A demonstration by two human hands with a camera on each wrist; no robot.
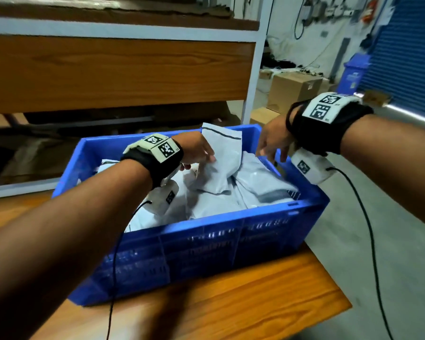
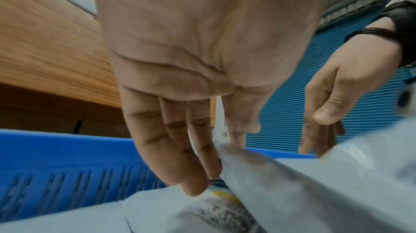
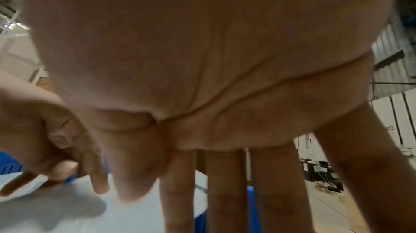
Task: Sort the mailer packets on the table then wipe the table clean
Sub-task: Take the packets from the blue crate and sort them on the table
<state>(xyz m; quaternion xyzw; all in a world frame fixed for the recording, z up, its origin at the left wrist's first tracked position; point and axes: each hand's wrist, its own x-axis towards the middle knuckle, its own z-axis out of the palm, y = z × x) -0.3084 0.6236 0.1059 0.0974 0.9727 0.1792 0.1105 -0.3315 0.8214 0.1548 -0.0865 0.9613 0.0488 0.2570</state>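
Note:
A blue plastic crate [image 1: 206, 241] stands on the wooden table [image 1: 231, 303], heaped with several white-grey mailer packets [image 1: 258, 185]. My left hand [image 1: 201, 153] reaches into the crate and pinches one mailer packet [image 1: 221, 153] that stands up above the heap, near the far wall. In the left wrist view the fingers [image 2: 171, 148] lie on one side of that packet [image 2: 292, 192] and the thumb on the other. My right hand [image 1: 272, 148] hovers open over the crate's far right corner, fingers [image 3: 225, 183] spread and holding nothing.
A wooden shelf unit [image 1: 108, 69] with a white frame stands just behind the crate. On the grey floor [image 1: 378, 241] to the right are cardboard boxes [image 1: 295, 92], a blue bin [image 1: 353, 72] and a blue shutter [image 1: 407, 57]. The table's edge runs close past the crate's right side.

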